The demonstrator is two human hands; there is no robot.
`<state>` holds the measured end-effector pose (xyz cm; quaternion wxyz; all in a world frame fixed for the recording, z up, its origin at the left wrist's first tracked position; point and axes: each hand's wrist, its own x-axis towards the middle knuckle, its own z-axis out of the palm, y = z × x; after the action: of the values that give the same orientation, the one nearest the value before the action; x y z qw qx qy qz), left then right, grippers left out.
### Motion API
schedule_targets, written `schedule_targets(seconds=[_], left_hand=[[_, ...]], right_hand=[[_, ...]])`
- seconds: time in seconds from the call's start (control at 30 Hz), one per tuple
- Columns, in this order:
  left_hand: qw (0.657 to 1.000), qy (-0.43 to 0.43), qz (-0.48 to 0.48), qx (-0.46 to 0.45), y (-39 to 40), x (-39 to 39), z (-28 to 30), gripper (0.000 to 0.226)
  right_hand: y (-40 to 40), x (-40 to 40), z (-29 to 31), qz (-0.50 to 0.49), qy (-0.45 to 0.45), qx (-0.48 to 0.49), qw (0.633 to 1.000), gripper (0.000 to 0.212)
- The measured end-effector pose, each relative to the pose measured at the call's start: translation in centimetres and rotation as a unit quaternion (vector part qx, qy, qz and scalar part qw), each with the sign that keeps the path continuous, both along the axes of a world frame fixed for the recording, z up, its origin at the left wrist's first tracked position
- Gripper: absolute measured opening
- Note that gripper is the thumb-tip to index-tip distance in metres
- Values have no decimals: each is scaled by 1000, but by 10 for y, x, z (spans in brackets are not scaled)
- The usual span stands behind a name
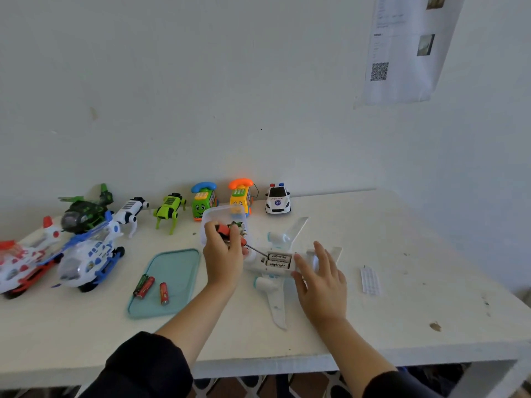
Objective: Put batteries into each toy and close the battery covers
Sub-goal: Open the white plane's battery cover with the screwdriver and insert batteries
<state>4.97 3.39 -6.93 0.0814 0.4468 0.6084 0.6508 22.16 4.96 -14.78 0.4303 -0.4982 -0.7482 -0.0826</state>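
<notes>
L hand (222, 251) grips screwdriver (230, 235), tip by plane (275, 271) batteries (277, 261); R hand (319, 278) spread beside. Tip may slip, dislodge cells.

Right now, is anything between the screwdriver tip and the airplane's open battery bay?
Nothing visible. The left hand grips the screwdriver, whose shaft runs unobstructed to the battery bay of the overturned airplane. The right hand rests on the fuselage beside the bay, not across it.
</notes>
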Motion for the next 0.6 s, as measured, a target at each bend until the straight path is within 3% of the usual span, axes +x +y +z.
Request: schedule_targets(seconds=[0.1,0.3,0.6], left_hand=[[1000,26,-1,13,2,1,-5,13],[986,157,-31,44,3,13,-21,17],[998,32,-28,49,7,16,-23,9]], right_hand=[[1,-1,0,5,-3,4,1000,27],[3,-1,-2,5,-3,24,1000,26],[5,-1,-5,0,-3,47,999,26]])
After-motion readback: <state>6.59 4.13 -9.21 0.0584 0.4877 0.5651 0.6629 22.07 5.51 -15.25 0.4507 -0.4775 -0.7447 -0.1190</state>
